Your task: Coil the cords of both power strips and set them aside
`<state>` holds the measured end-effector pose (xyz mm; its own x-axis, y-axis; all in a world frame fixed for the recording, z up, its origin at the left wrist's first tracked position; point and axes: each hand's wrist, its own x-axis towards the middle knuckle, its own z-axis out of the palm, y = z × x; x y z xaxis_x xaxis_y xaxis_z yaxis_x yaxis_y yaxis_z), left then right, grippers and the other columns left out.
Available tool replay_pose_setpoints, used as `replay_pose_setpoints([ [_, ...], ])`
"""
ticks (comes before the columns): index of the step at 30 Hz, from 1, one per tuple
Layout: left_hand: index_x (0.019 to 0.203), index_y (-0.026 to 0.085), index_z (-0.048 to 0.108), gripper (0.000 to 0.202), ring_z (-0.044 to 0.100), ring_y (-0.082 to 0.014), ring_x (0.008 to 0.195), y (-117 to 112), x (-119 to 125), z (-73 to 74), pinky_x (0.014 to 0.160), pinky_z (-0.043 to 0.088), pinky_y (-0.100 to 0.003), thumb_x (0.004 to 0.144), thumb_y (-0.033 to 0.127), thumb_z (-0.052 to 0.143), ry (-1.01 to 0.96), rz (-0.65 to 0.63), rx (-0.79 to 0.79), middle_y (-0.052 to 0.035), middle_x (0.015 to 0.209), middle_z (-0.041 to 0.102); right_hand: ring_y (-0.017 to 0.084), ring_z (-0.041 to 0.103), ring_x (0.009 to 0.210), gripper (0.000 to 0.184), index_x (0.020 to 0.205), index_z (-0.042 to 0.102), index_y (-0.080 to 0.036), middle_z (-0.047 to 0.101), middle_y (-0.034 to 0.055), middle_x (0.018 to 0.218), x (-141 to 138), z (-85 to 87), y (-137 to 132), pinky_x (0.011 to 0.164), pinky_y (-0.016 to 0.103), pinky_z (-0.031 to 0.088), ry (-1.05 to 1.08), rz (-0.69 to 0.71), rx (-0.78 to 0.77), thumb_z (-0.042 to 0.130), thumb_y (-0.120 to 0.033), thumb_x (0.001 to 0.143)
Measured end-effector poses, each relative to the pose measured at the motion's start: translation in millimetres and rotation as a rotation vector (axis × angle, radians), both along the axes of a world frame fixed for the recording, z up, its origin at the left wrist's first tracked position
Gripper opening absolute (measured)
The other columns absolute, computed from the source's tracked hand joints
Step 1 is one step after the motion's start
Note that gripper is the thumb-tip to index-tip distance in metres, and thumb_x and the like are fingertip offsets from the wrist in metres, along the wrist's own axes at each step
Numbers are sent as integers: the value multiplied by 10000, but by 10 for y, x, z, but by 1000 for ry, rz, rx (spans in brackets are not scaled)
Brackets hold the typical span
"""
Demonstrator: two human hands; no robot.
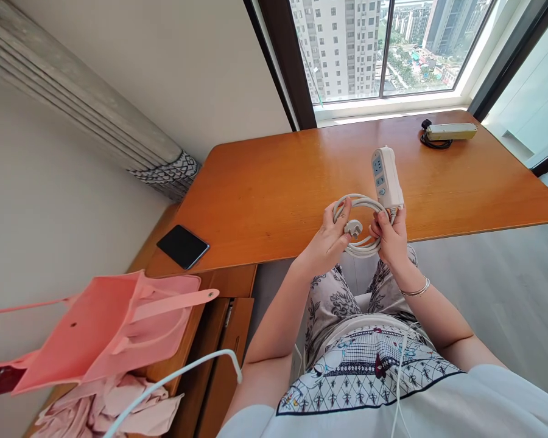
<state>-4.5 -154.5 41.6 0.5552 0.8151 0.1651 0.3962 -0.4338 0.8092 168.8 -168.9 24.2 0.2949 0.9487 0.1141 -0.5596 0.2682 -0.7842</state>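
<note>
Above the table's near edge, my two hands hold a coiled white power cord point(364, 250) between them. My left hand point(329, 240) grips the left side of the loops, its thumb by the white plug point(354, 228) that sits inside the coil. On the other side, my right hand point(391, 238) is closed on the cord just below the white power strip point(387, 176). The strip points up and away from me, its sockets facing left. Part of the coil is hidden behind my fingers.
A black phone point(182, 247) lies at the left of the wooden table point(265, 194). At the far right sits another power strip point(452, 131) with a bundled black cord. A pink bag point(119, 328) and pink cloth point(119, 404) are at lower left, near a white curved rod point(173, 376).
</note>
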Motion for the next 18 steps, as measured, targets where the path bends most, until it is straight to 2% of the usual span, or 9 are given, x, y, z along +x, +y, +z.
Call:
replay_pose_setpoints([
  [2,1677,272,197,708,197,-319,1592,-12,25,28,1280,248,-481,1017,403,416,18,18,14,-128,1672,170,41,303,459,509,977,405,-311,442,-121,711,-10,-40,-1,453,204,287,-17,-8,17,847,-444,761],
  [5,1643,248,319,660,393,-293,1479,-7,62,36,1217,350,-438,1017,407,458,-6,72,85,-152,1539,382,47,298,462,528,1035,397,-326,419,-119,725,-34,-106,0,460,219,302,-57,-16,44,825,-502,781],
  [8,1630,250,339,733,602,-230,1185,11,88,12,1040,479,-360,956,379,596,-94,193,118,-109,1294,588,47,301,466,541,1094,397,-339,424,-108,766,-64,-161,-6,469,236,327,-103,-34,66,800,-547,797],
  [10,1613,244,347,841,648,-194,998,26,104,-7,916,508,-313,867,362,717,-162,276,97,-59,1144,665,50,304,466,557,1148,408,-357,430,-100,780,-84,-190,-19,473,246,337,-126,-45,86,787,-568,800],
  [12,1505,224,474,802,666,-185,919,43,126,-25,853,511,-295,782,347,798,-204,344,83,-34,1064,708,61,316,470,588,1234,411,-382,439,-92,780,-100,-215,-39,478,256,349,-147,-56,107,768,-579,811],
  [14,1283,208,602,616,683,-195,891,60,163,-44,823,513,-299,730,342,836,-211,427,103,-34,1023,736,77,332,480,639,1324,391,-402,445,-85,765,-110,-231,-62,485,264,366,-162,-59,128,750,-576,826],
  [16,1109,216,599,480,701,-206,892,77,210,-68,809,518,-309,715,336,846,-236,522,149,-45,1039,755,88,356,507,701,1379,373,-401,461,-74,775,-114,-234,-82,496,265,392,-167,-55,126,759,-559,817],
  [18,1050,235,543,434,717,-207,942,94,256,-95,816,523,-311,740,330,832,-319,596,204,-68,1132,760,96,406,566,757,1387,375,-392,499,-51,845,-116,-223,-97,530,265,441,-175,-12,83,799,-531,776],
])
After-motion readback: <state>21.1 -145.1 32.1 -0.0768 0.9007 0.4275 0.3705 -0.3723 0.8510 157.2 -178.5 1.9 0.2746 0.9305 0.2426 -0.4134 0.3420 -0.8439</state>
